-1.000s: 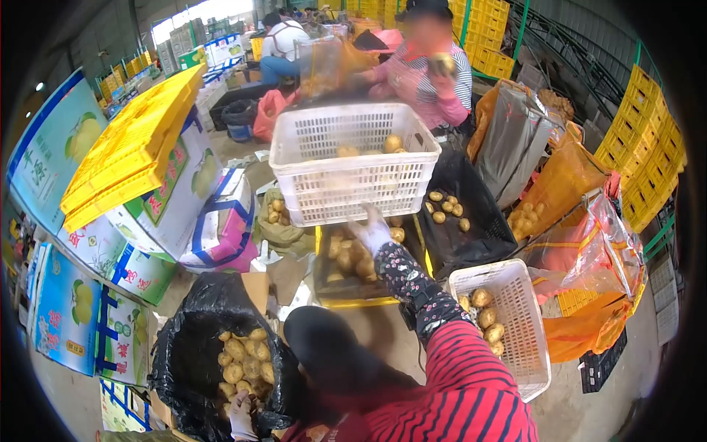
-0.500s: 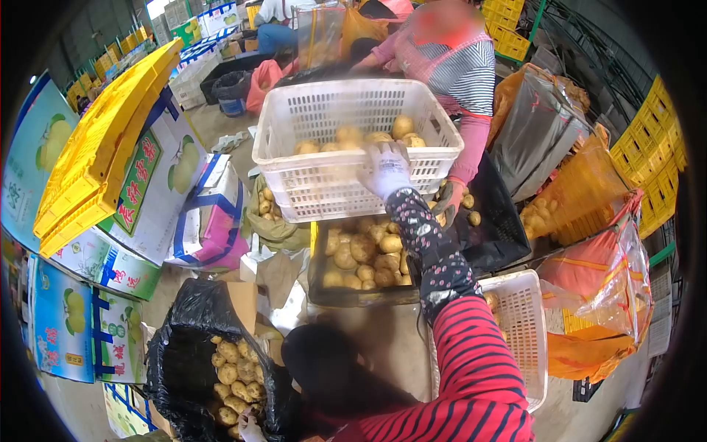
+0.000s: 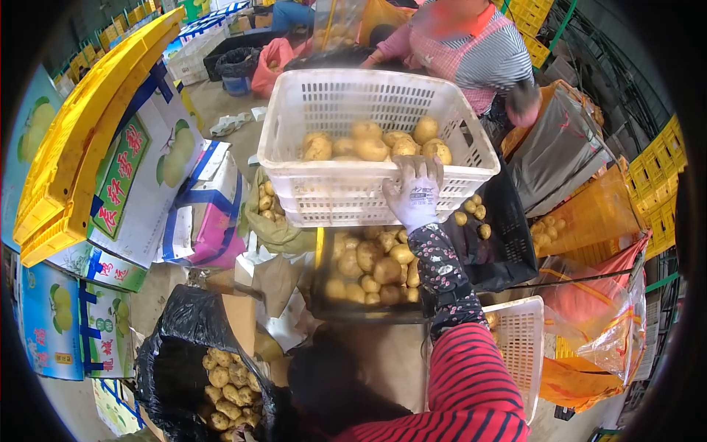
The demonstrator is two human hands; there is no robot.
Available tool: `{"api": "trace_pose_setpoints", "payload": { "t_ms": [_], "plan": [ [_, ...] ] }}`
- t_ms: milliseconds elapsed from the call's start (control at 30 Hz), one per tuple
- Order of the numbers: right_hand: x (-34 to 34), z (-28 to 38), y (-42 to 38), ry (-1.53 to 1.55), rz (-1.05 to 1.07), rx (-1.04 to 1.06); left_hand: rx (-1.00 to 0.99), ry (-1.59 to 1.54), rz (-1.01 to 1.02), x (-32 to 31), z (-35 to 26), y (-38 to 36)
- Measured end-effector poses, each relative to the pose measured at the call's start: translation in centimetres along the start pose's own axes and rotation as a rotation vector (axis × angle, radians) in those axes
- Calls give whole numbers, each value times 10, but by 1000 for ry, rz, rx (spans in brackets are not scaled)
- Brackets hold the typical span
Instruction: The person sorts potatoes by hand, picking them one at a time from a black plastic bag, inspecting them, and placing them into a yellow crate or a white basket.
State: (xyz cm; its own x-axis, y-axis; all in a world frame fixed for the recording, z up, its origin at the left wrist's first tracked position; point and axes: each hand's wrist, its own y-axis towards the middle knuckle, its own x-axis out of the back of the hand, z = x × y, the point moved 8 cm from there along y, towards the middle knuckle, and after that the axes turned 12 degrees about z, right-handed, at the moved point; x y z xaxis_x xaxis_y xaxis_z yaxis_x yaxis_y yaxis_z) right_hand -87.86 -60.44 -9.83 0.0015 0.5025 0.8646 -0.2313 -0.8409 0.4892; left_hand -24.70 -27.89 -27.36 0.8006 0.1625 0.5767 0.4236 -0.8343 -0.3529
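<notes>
Right hand (image 3: pixel 414 193) closed in a grip on rim of white basket (image 3: pixel 331 188) of potatoes (image 3: pixel 368 144); left hand out of view.

perforated plastic basket (image 3: pixel 346 195), knit glove (image 3: pixel 414 193)

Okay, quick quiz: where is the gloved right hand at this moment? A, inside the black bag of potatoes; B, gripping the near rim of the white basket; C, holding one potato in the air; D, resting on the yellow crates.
B: the right hand curls its fingers over the near rim of the white basket holding potatoes.
</notes>
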Motion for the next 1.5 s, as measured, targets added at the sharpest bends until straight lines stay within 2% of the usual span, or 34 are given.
{"api": "trace_pose_setpoints", "payload": {
  "t_ms": [200,233,333,400,433,467,533,600,667,733,767,867,900,933,1000,1033,1167,1300,1333,1500],
  "plan": [
    [-6,2,2,-31,-33,35,29,80,-10,1,1,-1],
    [-8,2,2,-20,-24,37,-10,45,1,2,7,0],
    [-15,2,0,-106,-38,22,96,-167,41,-4,-19,-7],
    [-14,4,-3,-150,-13,-10,12,-297,201,-13,96,29],
    [-13,4,-2,-149,22,-32,-44,-292,164,-11,93,26],
    [-11,6,-2,-142,65,-57,-94,-285,131,-12,72,27],
    [-9,10,-5,-125,155,-114,-73,-403,138,-11,73,28],
    [-3,16,-8,-153,255,-112,-3,-487,181,-1,35,23],
    [10,23,-8,-127,361,-130,-49,-654,353,10,51,46],
    [22,36,-4,-51,500,-145,-132,-562,240,47,1,47],
    [26,43,-3,34,506,-214,-152,-598,244,65,-7,54],
    [12,89,-3,339,765,-75,-286,-879,212,111,-6,86],
    [18,117,-12,383,783,96,-284,-909,174,123,5,94],
    [24,142,-26,276,906,189,-274,-949,131,131,20,99],
    [-1,150,-51,488,1135,149,-32,-957,20,133,71,110],
    [-42,125,-62,596,1204,197,-4,-933,15,132,65,102],
    [-94,64,-136,458,1491,14,-185,-796,287,113,43,93],
    [-116,-45,-235,307,1726,-200,-104,-579,361,82,47,76],
    [-117,-69,-254,297,1750,-260,-46,-567,440,73,55,77],
    [-143,-155,-291,393,1654,-458,70,-566,376,53,67,56]
  ]
}}
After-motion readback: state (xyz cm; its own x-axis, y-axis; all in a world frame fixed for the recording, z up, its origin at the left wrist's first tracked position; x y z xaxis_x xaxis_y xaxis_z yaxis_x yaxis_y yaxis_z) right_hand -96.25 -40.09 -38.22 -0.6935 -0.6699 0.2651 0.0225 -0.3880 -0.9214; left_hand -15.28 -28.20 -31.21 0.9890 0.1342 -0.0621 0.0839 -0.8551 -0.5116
